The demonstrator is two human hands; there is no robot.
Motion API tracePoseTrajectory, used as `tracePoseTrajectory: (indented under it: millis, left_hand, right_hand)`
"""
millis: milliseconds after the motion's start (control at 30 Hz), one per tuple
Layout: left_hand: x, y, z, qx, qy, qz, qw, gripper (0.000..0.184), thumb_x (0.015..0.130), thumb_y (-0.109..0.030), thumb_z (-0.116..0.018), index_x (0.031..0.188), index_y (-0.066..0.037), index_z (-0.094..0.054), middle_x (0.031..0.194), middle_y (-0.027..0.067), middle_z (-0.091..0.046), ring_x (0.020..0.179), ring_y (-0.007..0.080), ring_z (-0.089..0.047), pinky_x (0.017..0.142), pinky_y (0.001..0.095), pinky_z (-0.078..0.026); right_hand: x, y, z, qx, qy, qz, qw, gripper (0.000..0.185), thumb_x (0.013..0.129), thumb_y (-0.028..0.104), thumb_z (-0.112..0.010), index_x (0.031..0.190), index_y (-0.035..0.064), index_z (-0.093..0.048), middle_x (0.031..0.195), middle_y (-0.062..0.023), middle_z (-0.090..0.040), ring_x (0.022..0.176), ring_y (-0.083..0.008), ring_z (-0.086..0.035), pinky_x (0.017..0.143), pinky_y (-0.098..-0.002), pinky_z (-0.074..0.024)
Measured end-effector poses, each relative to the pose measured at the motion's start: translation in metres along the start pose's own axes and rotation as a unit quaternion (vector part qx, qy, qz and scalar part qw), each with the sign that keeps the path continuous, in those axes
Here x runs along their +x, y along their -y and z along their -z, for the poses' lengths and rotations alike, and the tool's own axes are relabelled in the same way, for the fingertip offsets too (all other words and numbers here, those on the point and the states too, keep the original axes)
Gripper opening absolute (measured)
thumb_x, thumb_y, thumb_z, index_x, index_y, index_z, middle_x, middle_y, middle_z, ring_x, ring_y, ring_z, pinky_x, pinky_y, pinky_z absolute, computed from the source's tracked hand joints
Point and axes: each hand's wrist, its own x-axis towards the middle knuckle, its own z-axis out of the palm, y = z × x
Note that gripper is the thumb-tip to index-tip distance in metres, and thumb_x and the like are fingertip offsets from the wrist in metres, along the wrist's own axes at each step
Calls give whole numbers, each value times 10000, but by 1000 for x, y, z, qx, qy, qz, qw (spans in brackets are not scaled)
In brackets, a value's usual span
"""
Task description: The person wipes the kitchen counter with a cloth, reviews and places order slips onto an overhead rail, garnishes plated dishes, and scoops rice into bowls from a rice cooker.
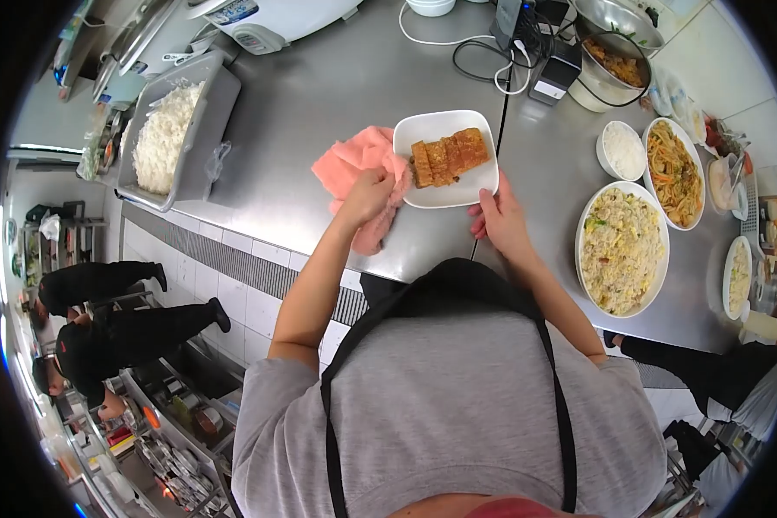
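Note:
A white square-cornered dish [449, 198] with sliced, golden-brown fried food [449, 158] is in front of me over the steel counter. My right hand [501, 216] grips its lower right corner, thumb at the rim and fingers beneath. Bunched in my left hand [372, 197] is a pink cloth [354, 164], pressed against the dish's left edge. The left fingertips are partly hidden in the cloth. To the right of my right hand stands a large white bowl of fried rice [623, 250].
A grey tub [200, 129] of white rice sits at the left. Noodles [672, 173], a small rice bowl [622, 151] and a metal bowl [617, 22] are at the right. Cables and a black device [556, 73] lie behind. Two people [104, 345] stand at the left, another person [716, 380] at the right.

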Motion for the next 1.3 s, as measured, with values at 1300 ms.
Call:
tracePoseTrajectory:
  millis: [1300]
  left_hand:
    - [56, -18, 7, 204, -259, -167, 929, 229, 830, -162, -460, 809, 58, -521, 625, 198, -567, 554, 318, -557, 498, 407, -415]
  right_hand:
    - [64, 9, -1, -50, -24, 55, 997, 394, 851, 131, -377, 1221, 26, -289, 686, -100, -532, 434, -145, -497, 369, -259, -422]
